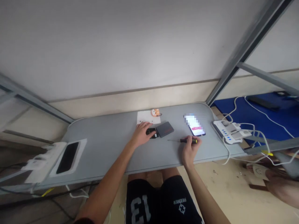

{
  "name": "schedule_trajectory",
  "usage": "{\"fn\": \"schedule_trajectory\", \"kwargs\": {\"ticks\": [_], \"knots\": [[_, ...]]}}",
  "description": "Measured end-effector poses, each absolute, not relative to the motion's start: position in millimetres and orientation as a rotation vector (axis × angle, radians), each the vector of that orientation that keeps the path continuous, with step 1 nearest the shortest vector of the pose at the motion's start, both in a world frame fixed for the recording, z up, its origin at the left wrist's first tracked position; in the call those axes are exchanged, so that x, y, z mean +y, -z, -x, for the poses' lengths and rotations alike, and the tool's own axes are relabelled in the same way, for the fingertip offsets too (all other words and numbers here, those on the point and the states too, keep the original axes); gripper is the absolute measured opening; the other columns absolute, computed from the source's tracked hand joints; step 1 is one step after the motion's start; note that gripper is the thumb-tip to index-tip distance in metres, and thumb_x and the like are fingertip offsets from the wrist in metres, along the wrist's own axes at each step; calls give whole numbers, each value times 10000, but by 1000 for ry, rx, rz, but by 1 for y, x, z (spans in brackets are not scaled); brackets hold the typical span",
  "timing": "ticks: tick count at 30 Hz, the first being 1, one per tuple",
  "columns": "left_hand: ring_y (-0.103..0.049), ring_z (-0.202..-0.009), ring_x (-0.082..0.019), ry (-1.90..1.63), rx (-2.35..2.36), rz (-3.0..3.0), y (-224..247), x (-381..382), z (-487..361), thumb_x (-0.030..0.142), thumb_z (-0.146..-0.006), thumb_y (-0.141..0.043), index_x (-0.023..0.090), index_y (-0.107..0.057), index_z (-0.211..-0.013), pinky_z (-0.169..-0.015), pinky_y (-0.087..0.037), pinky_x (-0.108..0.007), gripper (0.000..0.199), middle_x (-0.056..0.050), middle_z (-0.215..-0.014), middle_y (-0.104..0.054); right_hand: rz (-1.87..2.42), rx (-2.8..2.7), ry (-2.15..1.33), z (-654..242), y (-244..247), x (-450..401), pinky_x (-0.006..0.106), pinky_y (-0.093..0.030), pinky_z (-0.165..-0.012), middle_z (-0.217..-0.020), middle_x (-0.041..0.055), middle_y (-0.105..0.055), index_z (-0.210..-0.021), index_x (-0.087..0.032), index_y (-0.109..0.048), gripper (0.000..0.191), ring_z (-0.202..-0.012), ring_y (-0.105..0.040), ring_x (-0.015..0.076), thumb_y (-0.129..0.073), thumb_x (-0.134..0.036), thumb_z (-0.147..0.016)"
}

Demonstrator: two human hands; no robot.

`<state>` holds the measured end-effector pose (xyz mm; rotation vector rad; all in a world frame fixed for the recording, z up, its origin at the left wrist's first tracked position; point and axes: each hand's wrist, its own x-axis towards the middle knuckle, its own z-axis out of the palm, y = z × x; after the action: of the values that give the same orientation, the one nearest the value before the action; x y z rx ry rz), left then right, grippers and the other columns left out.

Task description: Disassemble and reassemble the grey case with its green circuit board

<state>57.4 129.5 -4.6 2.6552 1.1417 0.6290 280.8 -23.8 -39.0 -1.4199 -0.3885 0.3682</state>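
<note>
My left hand (pixel 142 134) lies with fingers apart at the middle of the grey table (pixel 100 149), its thumb on a small black device (pixel 154 133). A dark grey box (pixel 165 129) touches that device on the right. In my right hand (pixel 191 149) is a screwdriver (pixel 183 141) with a black and yellow handle, its thin shaft pointing left. Behind my left hand is a white sheet (pixel 144 117) with small dark bits on it. An orange and white animal-face item (pixel 155 112) rests at the sheet's back edge.
A lit phone (pixel 195 125) lies beyond my right hand. A power strip (pixel 226 132) with white cables is at the right edge. At the left, a black phone (pixel 67 157) lies on white paper. Another person's leg (pixel 282 186) shows at the lower right.
</note>
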Motion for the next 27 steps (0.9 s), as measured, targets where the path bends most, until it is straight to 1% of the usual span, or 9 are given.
{"fn": "schedule_trajectory", "kwargs": {"ticks": [1, 3, 5, 8, 12, 16, 21, 24, 27], "knots": [[-588, -1260, -311, -595, 1098, -2666, 6, 121, -53, 520, -906, -732, 241, -617, -1372, -1088, -438, -486, 556, -120, -1343, -653, 1460, -417, -351, -281, 39, -23, 352, -502, -873, -923, -4, -601, -1047, -241, -452, 324, -854, -634, 165, -601, -503, -928], [-566, -1308, -329, -531, 1095, -2659, 10, 109, -47, 504, -866, -784, 257, -579, -1415, -1126, -408, -510, 635, -125, -1387, -637, 1503, -459, -340, -281, 40, -21, 344, -495, -856, -952, 6, -589, -1039, -232, -479, 345, -857, -612, 165, -600, -534, -924], [-575, -1303, -336, -493, 1136, -2642, 13, 106, -48, 451, -872, -791, 252, -583, -1407, -1126, -402, -522, 608, -133, -1373, -650, 1498, -476, -380, -281, 41, -20, 334, -500, -807, -935, 2, -586, -1050, -232, -476, 382, -824, -606, 164, -598, -568, -917], [-612, -1256, -327, -478, 1133, -2633, 15, 107, -51, 414, -898, -769, 250, -586, -1404, -1113, -412, -523, 562, -128, -1331, -681, 1457, -461, -446, -280, 41, -21, 305, -496, -690, -903, -9, -594, -1063, -238, -462, 422, -729, -592, 152, -611, -598, -901], [-633, -1252, -304, -529, 1067, -2632, 12, 111, -52, 388, -908, -766, 278, -534, -1456, -1122, -417, -504, 605, -110, -1340, -687, 1430, -422, -444, -279, 40, -22, 289, -472, -611, -872, -18, -605, -1054, -244, -451, 413, -642, -561, 136, -620, -590, -906], [-624, -1283, -292, -611, 1018, -2602, 9, 111, -49, 365, -898, -786, 305, -478, -1497, -1136, -423, -499, 677, -109, -1387, -665, 1424, -389, -439, -279, 37, -23, 290, -473, -593, -847, -28, -607, -1052, -245, -462, 411, -628, -566, 141, -631, -589, -904], [-604, -1323, -295, -690, 1049, -2442, 13, 101, -42, 329, -868, -817, 346, -407, -1546, -1119, -485, -499, 793, -94, -1428, -642, 1374, -406, -465, -277, 32, -25, 304, -488, -614, -869, -21, -645, -1056, -245, -462, 406, -608, -597, 141, -649, -572, -905], [-627, -1305, -280, -746, 1069, -2360, 14, 88, -37, 317, -879, -806, 354, -391, -1555, -1112, -513, -481, 794, -97, -1431, -638, 1336, -453, -481, -277, 30, -27, 313, -511, -669, -895, -7, -666, -1075, -231, -486, 405, -625, -624, 137, -665, -553, -906], [-641, -1294, -280, -811, 990, -2424, 14, 69, -33, 356, -917, -767, 337, -376, -1565, -1108, -529, -486, 757, -110, -1422, -638, 1335, -522, -517, -278, 30, -27, 330, -526, -703, -896, 11, -684, -1101, -212, -518, 424, -643, -649, 148, -670, -555, -904]]}}
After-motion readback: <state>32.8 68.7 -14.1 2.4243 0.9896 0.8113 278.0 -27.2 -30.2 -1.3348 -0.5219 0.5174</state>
